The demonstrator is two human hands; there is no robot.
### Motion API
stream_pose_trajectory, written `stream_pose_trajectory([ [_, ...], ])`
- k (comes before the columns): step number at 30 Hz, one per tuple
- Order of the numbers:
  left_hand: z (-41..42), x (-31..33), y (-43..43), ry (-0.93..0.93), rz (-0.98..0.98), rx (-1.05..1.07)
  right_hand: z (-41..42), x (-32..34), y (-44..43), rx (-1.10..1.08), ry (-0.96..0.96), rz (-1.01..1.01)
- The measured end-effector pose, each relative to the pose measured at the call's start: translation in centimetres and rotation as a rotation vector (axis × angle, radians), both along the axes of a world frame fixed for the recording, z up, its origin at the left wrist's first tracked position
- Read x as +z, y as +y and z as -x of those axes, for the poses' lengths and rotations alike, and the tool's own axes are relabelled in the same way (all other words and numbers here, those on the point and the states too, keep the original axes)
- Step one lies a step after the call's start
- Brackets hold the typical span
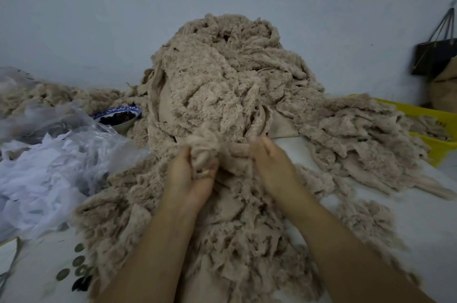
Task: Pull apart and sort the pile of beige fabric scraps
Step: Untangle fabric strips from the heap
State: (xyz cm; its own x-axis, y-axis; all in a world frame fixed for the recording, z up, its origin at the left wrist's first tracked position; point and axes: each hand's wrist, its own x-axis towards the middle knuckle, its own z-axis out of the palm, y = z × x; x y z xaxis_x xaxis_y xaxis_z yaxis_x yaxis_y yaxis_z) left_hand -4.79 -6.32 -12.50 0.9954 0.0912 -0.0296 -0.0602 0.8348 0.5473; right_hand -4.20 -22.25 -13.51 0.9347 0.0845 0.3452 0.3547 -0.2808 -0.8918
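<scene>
A tall pile of beige fabric scraps (227, 72) rises against the wall in the middle of the view and spills toward me over the white table. My left hand (190, 176) grips a bunched beige scrap (205, 151) at the foot of the pile. Just to its right, my right hand (272, 161) holds the same bunch, fingers curled into the cloth. More beige scraps (366, 137) lie spread to the right, and a lower heap of beige scraps (54, 97) sits at the far left.
Crumpled clear plastic and white tissue (49, 166) cover the left side. A blue-rimmed bowl (118, 117) of dark bits stands behind it. Several coins (79, 260) lie near the front left. A yellow crate (435, 129) holds scraps at right; a dark bag (435, 55) hangs on the wall.
</scene>
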Motion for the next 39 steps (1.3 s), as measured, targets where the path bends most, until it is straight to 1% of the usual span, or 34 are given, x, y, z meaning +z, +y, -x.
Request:
stream_pose_trajectory([
  [2, 0.0, 0.2, 1.2, 0.007, 0.076, 0.035, -0.6, 0.1, -1.2, -0.066, 0.034, -0.157],
  [3, 0.1, 0.2, 1.6, 0.004, 0.076, 0.031, -1.0, -0.1, -1.7, -0.080, 0.037, -0.187],
  [4, 0.2, 0.2, 1.7, 0.003, 0.058, 0.006, -1.1, -0.2, -1.8, -0.077, 0.035, -0.167],
  [6, 0.5, 0.1, 1.0, -0.001, -0.004, -0.070, -1.1, -0.7, -1.2, -0.014, 0.049, -0.033],
  [9, 0.9, 0.0, -0.2, -0.052, -0.043, -0.193, -1.3, -1.8, -0.3, 0.075, 0.038, 0.240],
  [12, 1.2, -0.1, -0.2, -0.071, -0.064, -0.265, -1.3, -2.1, -0.1, 0.052, -0.053, 0.398],
  [14, 1.5, -0.1, -0.5, -0.064, -0.147, -0.329, -1.5, -2.2, -0.3, 0.012, -0.100, 0.411],
  [18, 1.6, -0.4, -1.2, -0.028, -0.444, -0.424, -1.5, -1.8, -0.4, -0.022, -0.182, 0.396],
  [19, 1.5, -0.4, -1.2, -0.035, -0.466, -0.416, -1.5, -1.8, -0.5, -0.037, -0.169, 0.366],
  [20, 1.4, -0.3, -1.2, -0.038, -0.464, -0.389, -1.5, -1.6, -0.6, -0.046, -0.119, 0.288],
  [23, 0.9, 0.2, -0.9, -0.020, -0.471, -0.247, -1.4, -1.0, -1.2, -0.023, 0.094, -0.056],
  [24, 0.8, 0.3, -0.8, 0.010, -0.506, -0.199, -1.4, -0.9, -1.4, -0.008, 0.164, -0.134],
  [26, 0.8, 0.2, -0.9, 0.080, -0.649, -0.114, -1.6, -0.8, -1.4, 0.021, 0.269, -0.262],
  [28, 1.0, 0.2, -1.0, 0.120, -0.751, -0.056, -1.5, -0.7, -1.1, 0.057, 0.283, -0.379],
  [29, 1.0, 0.1, -1.0, 0.123, -0.766, -0.045, -1.5, -0.7, -1.0, 0.072, 0.274, -0.406],
  [31, 1.1, 0.1, -1.1, 0.106, -0.768, -0.051, -1.6, -0.9, -1.0, 0.115, 0.269, -0.393],
  [34, 1.1, 0.4, -1.4, 0.061, -0.714, -0.099, -1.6, -1.4, -0.8, 0.171, 0.263, -0.279],
  [35, 1.1, 0.3, -1.5, 0.054, -0.722, -0.112, -1.6, -1.4, -0.7, 0.175, 0.255, -0.240],
  [37, 1.3, 0.3, -1.7, 0.027, -0.805, -0.136, -1.4, -1.3, -0.5, 0.167, 0.235, -0.217],
  [39, 1.6, 0.0, -1.8, -0.061, -1.002, -0.176, -1.4, -1.3, -0.6, 0.123, 0.214, -0.225],
])
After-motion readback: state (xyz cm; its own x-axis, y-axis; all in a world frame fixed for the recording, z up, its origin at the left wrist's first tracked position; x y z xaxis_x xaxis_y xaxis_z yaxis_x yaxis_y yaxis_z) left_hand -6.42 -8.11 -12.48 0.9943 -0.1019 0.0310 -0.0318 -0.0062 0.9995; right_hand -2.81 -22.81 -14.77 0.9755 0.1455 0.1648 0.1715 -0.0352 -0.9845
